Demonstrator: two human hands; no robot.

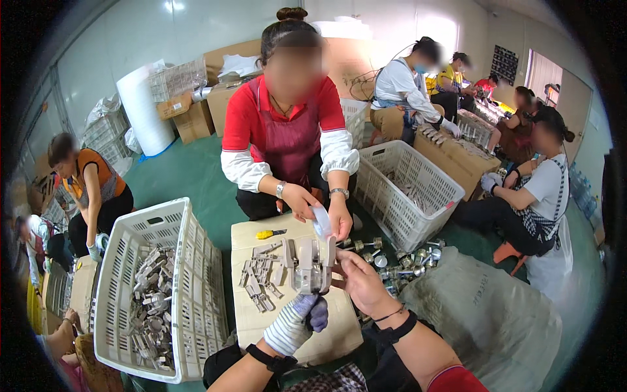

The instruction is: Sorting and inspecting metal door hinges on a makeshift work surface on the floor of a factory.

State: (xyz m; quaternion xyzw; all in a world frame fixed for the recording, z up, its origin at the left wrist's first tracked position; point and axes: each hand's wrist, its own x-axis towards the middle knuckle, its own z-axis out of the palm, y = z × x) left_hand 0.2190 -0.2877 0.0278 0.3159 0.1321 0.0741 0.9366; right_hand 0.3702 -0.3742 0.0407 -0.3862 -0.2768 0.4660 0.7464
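My left hand [295,325], in a striped grey-and-purple glove, is closed around the base of a grey metal fitting with upright arms [309,266], holding it above a cardboard-topped work surface [326,332]. Bare, my right hand [363,282] has its fingers at the fitting's right side; the fingertips are partly hidden, so their grip does not show clearly. Just beyond, a co-worker's two hands [320,208] hold a pale translucent strip [322,222]. Left of the fitting lie several small grey clip-like parts [262,277] and a yellow utility knife [270,234].
A white crate [196,287] of grey parts stands at left; another crate [406,215] stands at back right. Metal fittings with round heads [405,266] lie on the floor right of the work surface, beside a grey-green sack [473,313]. Several co-workers sit around.
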